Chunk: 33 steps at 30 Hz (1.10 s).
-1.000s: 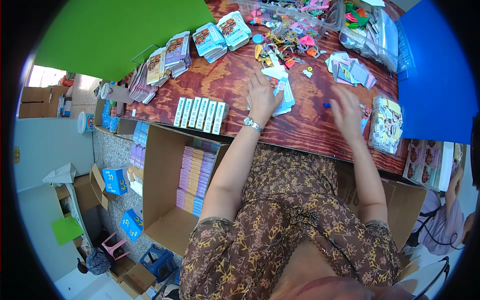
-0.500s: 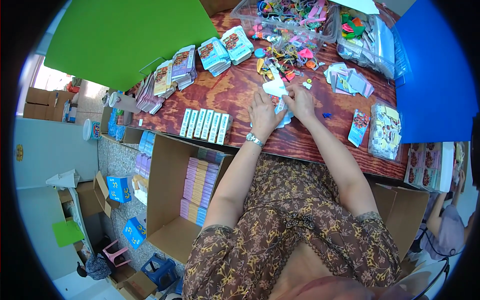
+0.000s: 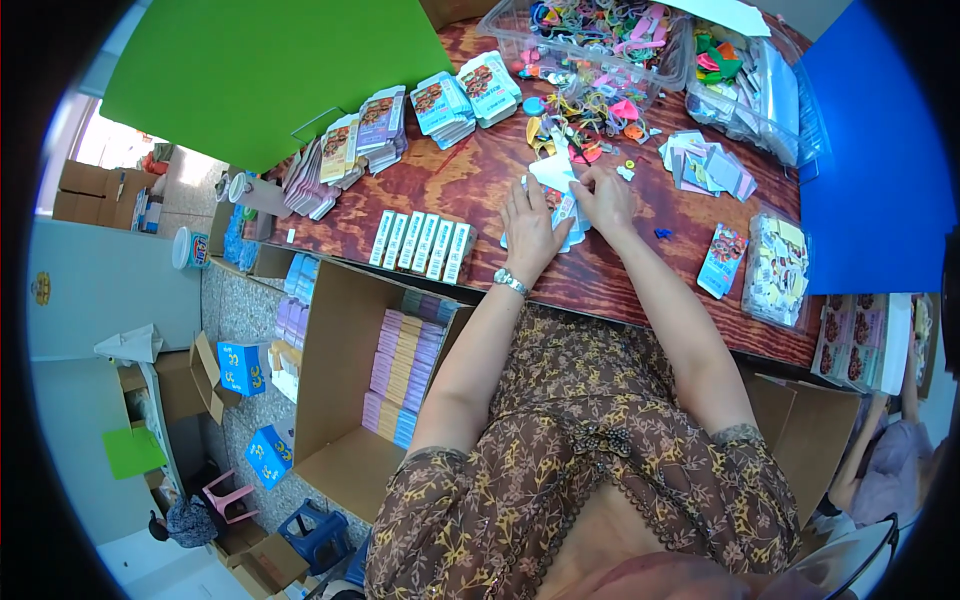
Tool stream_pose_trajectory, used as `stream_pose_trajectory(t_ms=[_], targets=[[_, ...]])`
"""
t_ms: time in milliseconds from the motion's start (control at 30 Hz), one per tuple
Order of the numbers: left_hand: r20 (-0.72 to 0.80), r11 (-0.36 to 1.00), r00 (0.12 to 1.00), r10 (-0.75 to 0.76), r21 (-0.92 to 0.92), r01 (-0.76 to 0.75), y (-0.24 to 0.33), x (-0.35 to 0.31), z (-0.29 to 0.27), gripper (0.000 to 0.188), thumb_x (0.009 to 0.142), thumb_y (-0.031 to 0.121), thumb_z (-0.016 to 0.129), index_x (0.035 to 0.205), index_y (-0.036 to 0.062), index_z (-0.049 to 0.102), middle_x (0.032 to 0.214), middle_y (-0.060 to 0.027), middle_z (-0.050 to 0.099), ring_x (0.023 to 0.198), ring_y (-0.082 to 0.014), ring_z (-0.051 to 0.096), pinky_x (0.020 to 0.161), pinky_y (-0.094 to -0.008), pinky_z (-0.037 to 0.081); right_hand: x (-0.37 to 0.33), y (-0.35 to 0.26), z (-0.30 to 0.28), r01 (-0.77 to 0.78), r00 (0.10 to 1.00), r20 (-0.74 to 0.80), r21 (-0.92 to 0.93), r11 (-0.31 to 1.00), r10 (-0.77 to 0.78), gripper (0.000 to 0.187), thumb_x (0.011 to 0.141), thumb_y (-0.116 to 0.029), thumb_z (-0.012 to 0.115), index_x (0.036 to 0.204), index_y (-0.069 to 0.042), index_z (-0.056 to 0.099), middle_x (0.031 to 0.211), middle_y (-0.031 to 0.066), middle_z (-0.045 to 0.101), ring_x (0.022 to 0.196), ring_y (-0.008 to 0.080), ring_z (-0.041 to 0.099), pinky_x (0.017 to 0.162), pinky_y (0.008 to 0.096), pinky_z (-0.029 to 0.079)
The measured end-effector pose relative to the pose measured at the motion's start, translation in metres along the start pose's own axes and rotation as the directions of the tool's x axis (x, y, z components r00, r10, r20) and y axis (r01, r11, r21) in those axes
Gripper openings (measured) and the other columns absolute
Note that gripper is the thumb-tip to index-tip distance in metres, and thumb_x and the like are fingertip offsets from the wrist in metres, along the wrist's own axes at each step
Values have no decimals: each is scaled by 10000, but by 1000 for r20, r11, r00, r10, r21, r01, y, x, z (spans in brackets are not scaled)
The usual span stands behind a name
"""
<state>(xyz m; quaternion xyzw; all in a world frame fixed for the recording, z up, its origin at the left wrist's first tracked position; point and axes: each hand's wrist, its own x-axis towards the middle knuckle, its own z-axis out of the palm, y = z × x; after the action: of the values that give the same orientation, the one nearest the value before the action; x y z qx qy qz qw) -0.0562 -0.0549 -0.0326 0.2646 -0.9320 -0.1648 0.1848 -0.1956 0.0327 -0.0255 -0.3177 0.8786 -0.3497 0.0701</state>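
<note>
A light blue printed carton (image 3: 562, 210) lies flat on the wooden table in front of me, its white flap (image 3: 550, 170) pointing away. My left hand (image 3: 531, 228) rests on its left side with fingers stretched out. At its right edge, the bent fingers of my right hand (image 3: 607, 205) are pressed together near the flap; the fingertips are partly hidden. More pale blue card shows under and between my hands. Left of them, several small boxes (image 3: 422, 245) stand in a row. A flat blue carton (image 3: 722, 260) lies alone to the right.
Stacks of flat cartons (image 3: 442, 108) line the back left beside a green panel (image 3: 260, 70). Colourful trinkets (image 3: 590, 115) spill before a clear bin (image 3: 520, 45). Loose cards (image 3: 708, 165) and a filled clear tray (image 3: 776, 268) sit right, near a blue panel (image 3: 880, 160). An open cardboard box (image 3: 345, 460) stands below.
The view has shifted slightly, moving the table a little right in the picture. My hands stay at the same carton, with the right fingers slightly more bent at its edge.
</note>
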Motion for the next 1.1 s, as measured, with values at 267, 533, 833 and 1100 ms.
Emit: stream_pose_trajectory(t_ms=[267, 533, 833, 1100], targets=[[-192, 986, 981, -17, -164, -15, 31, -23, -50, 1104, 708, 317, 869, 1518, -98, 243, 1397, -316, 455, 1259, -447, 499, 1028, -485, 434, -47, -25, -47, 44, 994, 45, 676, 736, -101, 161, 931, -176, 715, 951, -30, 650, 781, 73, 684, 675, 124, 648, 613, 276, 485], [-353, 909, 934, -64, -407, -92, 69, -44, -49, 895, 648, 168, 899, 1381, -35, 427, 1204, -233, 568, 1083, -405, 585, 923, -467, 497, -98, -36, -85, 569, 782, -379, 110, 815, -495, 219, 849, -120, 784, 1030, -50, 681, 1049, 114, 688, 850, 241, 714, 700, 375, 572], [-337, 864, 941, 36, -463, -199, 80, -59, -38, 659, 667, 44, 818, 1255, 39, 522, 1195, -192, 607, 1072, -401, 620, 864, -466, 538, -117, -12, -101, 590, 796, -134, -47, 806, -591, 291, 818, -172, 799, 1086, -85, 726, 1078, 125, 674, 823, 286, 684, 691, 375, 545], [-307, 844, 947, 94, -480, -240, 89, -70, -27, 690, 670, 136, 886, 1255, 54, 530, 1242, -200, 595, 1126, -411, 601, 922, -465, 521, -121, -20, -121, 28, 999, -34, 595, 803, -9, 210, 1007, -130, 615, 1179, -13, 646, 1029, 50, 691, 880, 101, 648, 739, 299, 539]])
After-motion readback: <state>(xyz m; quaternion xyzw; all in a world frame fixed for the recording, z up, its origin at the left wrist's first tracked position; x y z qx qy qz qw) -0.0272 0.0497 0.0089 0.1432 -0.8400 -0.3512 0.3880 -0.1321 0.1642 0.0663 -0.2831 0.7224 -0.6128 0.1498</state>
